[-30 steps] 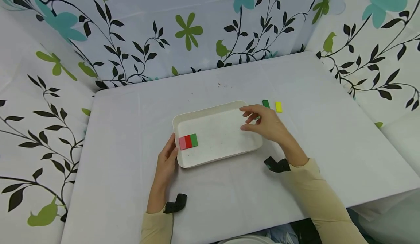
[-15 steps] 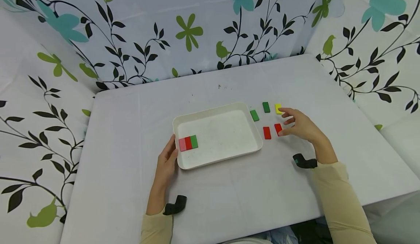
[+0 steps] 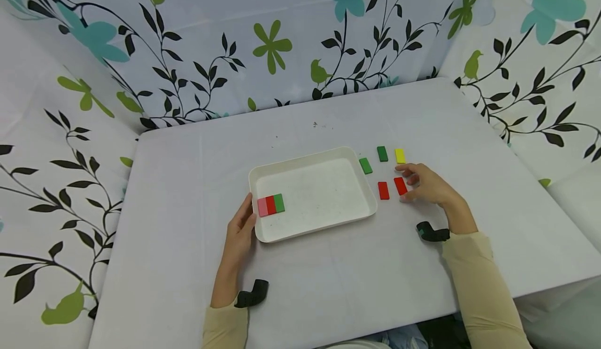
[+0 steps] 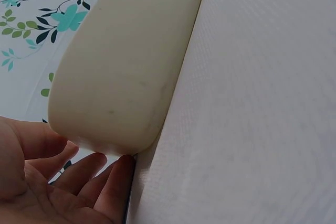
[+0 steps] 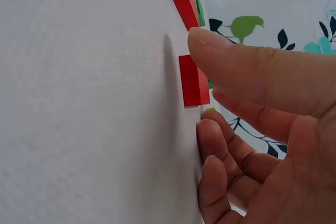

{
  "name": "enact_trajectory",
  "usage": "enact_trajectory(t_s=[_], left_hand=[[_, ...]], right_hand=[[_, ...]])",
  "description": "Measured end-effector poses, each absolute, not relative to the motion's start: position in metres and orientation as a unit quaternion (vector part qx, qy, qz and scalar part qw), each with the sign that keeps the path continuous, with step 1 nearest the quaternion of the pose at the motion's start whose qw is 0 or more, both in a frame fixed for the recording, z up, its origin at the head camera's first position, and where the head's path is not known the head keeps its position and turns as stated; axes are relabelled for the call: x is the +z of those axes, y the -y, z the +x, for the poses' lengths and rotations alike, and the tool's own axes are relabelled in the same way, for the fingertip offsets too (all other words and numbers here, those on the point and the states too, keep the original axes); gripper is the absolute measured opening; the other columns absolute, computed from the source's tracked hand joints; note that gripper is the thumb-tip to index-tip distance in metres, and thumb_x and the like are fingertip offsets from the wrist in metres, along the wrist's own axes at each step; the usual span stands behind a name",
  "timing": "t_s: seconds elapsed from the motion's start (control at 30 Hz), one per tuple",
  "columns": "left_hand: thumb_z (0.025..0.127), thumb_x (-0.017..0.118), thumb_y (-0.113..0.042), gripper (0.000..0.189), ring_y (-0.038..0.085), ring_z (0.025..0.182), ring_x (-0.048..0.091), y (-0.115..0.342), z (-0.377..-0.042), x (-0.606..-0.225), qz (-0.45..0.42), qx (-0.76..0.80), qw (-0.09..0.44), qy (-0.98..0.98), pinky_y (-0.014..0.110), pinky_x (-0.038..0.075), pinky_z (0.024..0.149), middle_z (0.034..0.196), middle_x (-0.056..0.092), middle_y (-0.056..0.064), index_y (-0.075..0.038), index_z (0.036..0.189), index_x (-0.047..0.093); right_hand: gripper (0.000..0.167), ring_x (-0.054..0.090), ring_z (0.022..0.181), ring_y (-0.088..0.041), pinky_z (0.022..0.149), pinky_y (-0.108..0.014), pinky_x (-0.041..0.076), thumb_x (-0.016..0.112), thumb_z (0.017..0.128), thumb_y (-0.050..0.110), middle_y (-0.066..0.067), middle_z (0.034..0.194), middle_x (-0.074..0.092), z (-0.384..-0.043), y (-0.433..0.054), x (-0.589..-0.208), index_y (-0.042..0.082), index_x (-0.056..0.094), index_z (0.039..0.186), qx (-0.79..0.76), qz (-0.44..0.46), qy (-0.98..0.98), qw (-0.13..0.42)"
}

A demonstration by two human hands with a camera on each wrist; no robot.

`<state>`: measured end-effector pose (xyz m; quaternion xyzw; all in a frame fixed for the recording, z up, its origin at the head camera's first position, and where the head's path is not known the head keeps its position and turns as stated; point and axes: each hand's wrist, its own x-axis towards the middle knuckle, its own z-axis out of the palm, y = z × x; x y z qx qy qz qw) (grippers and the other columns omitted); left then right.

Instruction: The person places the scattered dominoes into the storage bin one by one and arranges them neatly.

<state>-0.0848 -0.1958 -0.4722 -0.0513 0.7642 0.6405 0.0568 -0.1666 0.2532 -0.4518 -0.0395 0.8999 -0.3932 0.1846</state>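
In the head view, my left hand (image 3: 238,234) rests at the left end of a white tray (image 3: 324,192). The left wrist view has its thumb and fingertips against the tray's end wall (image 4: 105,135). Inside the tray, pink (image 3: 262,207), red (image 3: 271,205) and green (image 3: 279,203) tiles lie side by side. To the right, my right hand (image 3: 431,184) reaches over a red tile (image 3: 400,185), thumb near one end and index finger beyond the other. The right wrist view puts the thumb (image 5: 226,56) close over this red tile (image 5: 194,81), with a gap between thumb and fingers.
Right of the tray lie another red tile (image 3: 383,190), a light green tile (image 3: 365,165), a dark green tile (image 3: 382,154) and a yellow tile (image 3: 400,156). A white cloth covers the table (image 3: 310,286). Patterned curtains (image 3: 188,41) stand behind and at both sides.
My right hand has moved from over the tray's right end rightward to the red tile, uncovering the loose tiles. Lately it has lowered slightly around that tile. The left hand stays at the tray.
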Motion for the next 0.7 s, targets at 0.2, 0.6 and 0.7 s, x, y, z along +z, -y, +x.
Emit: enact_trajectory(t_s=[0.2, 0.6, 0.7], left_hand=[[0.105, 0.04, -0.01, 0.054, 0.012, 0.149, 0.021, 0.1955, -0.0852, -0.4722, -0.053, 0.643, 0.057, -0.762, 0.035, 0.025, 0.12, 0.162, 0.024, -0.006, -0.021, 0.156, 0.026], [0.105, 0.04, -0.008, 0.055, 0.014, 0.149, 0.021, 0.1957, -0.0857, -0.4712, -0.052, 0.643, 0.059, -0.762, 0.036, 0.026, 0.119, 0.162, 0.024, -0.003, -0.019, 0.156, 0.025], [0.104, 0.04, -0.008, 0.055, 0.014, 0.149, 0.021, 0.1955, -0.0859, -0.4708, -0.052, 0.64, 0.059, -0.764, 0.035, 0.026, 0.119, 0.162, 0.024, -0.003, -0.019, 0.156, 0.025]], right_hand=[[0.067, 0.044, 0.112, -0.036, 0.092, -0.042, 0.047, 0.077, 0.078, -0.001, -0.023, 0.131, 0.049, -0.1637, -0.2519, -0.451, -0.002, 0.047, 0.138, -0.402, -0.048, -0.898, 0.174], [0.056, 0.045, 0.106, -0.034, 0.085, -0.037, 0.048, 0.076, 0.078, 0.0, -0.02, 0.117, 0.05, -0.1612, -0.2527, -0.4538, -0.002, 0.055, 0.13, -0.385, -0.031, -0.909, 0.157], [0.054, 0.046, 0.105, -0.034, 0.084, -0.036, 0.047, 0.076, 0.079, 0.0, -0.02, 0.115, 0.051, -0.1606, -0.2534, -0.4548, -0.002, 0.056, 0.129, -0.381, -0.029, -0.912, 0.151]])
